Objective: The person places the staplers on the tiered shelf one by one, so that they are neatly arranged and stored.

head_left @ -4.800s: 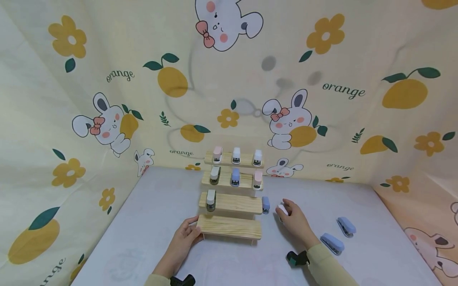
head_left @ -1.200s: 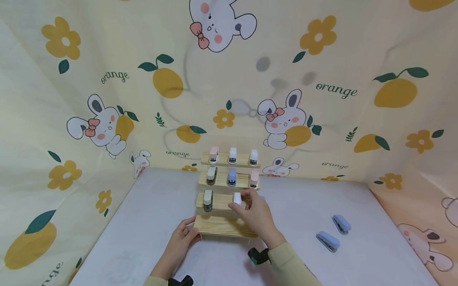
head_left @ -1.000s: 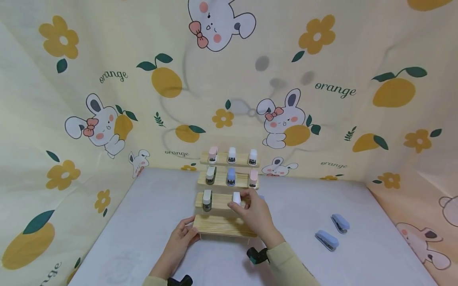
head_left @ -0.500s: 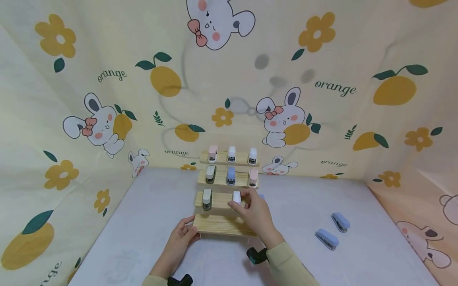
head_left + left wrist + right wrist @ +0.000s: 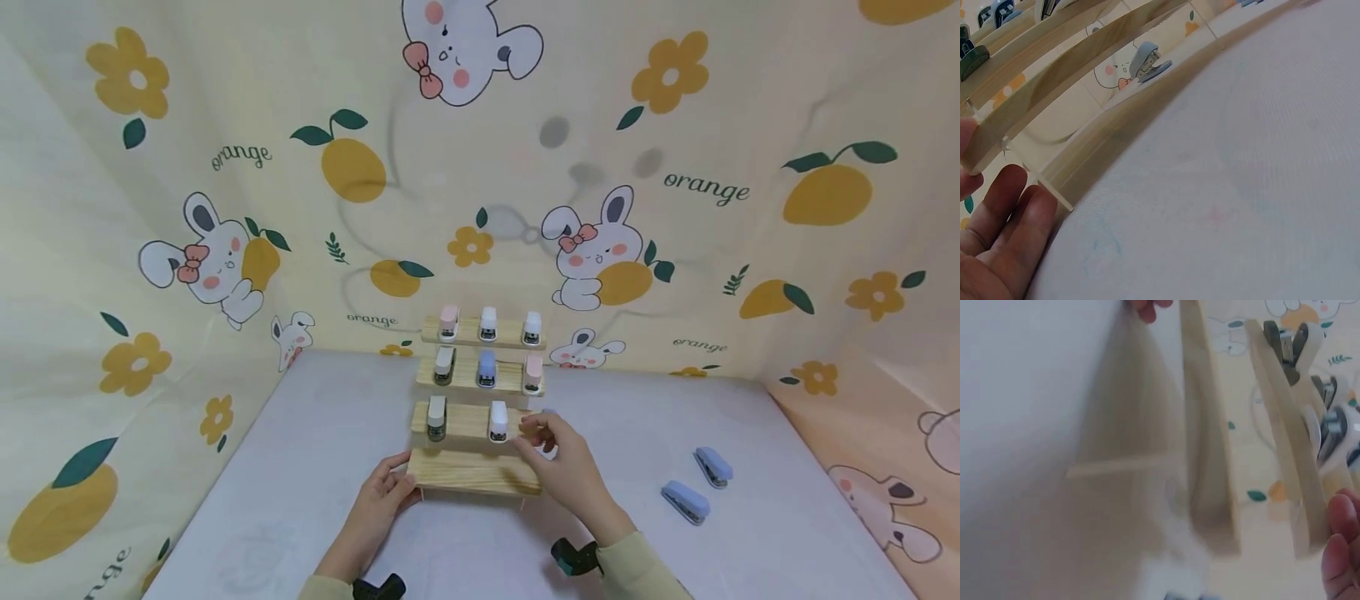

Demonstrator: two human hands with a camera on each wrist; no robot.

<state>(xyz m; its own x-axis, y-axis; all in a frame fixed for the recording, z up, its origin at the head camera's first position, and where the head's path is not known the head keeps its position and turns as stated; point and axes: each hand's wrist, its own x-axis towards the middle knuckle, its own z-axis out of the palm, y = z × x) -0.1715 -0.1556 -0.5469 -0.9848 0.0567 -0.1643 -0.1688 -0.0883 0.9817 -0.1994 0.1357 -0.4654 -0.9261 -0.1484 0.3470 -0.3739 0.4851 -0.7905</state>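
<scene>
A tiered wooden display stand [image 5: 474, 472] stands on the table with mini staplers on its upper three boards. My left hand [image 5: 381, 500] grips the left end of the lowest board, thumb on top; the left wrist view shows the other fingers [image 5: 1032, 215] beneath it. A white stapler [image 5: 498, 422] sits upright mid-board on the second tier from the bottom, left of a greenish-grey-based white stapler's far side; that one [image 5: 437, 418] is at the board's left end. My right hand [image 5: 566, 471], fingers loosely bent and holding nothing, is just right of the white stapler, fingertips [image 5: 1338, 515] near the board's end.
Two blue staplers [image 5: 713, 467] lie on the table to the right. Another blue stapler [image 5: 1147, 61] is beside the stand, mostly hidden behind my right hand in the head view. Pink, white and blue staplers fill the top two boards; a patterned cloth [image 5: 465, 167] rises behind.
My right hand has brought the white stapler from the table at the right onto the second-lowest board, let it go and drawn back rightward. The left hand keeps its grip on the stand.
</scene>
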